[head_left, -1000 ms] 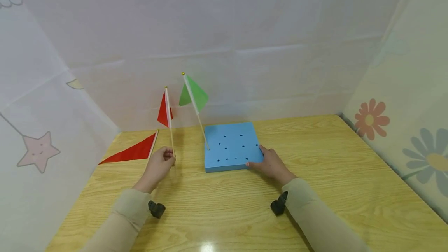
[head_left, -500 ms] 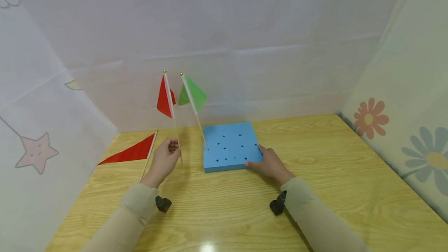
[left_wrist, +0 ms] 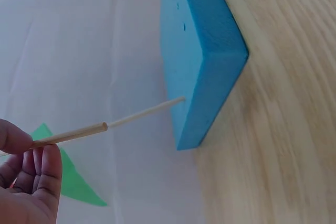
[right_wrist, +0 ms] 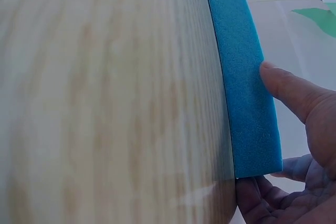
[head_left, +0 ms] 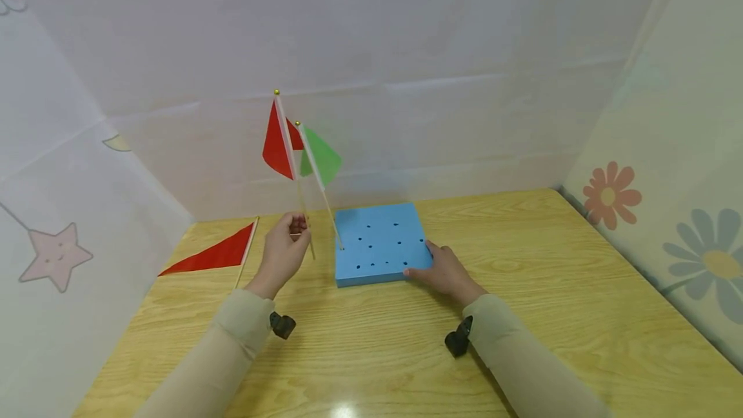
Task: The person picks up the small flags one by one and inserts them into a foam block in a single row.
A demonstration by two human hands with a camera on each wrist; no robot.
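Note:
My left hand pinches the thin wooden stick of a small red flag between thumb and fingers. The flag is raised, leaning left at its top, and overlaps the green flag in the head view. In the left wrist view, the bare lower end of the held stick points toward the blue foam block. The green flag's stick stands tilted in a hole near the block's left edge. My right hand grips the block's front right corner, with the thumb on the front side and fingers round the corner.
Another red flag lies on the wooden table at the left, its stick partly behind my left forearm. Several small dark holes dot the block's top. Patterned cloth hangs behind and at both sides.
My left hand has moved right and away from me, lifting the red flag higher, and its top now leans farther left. My right hand stays at the block.

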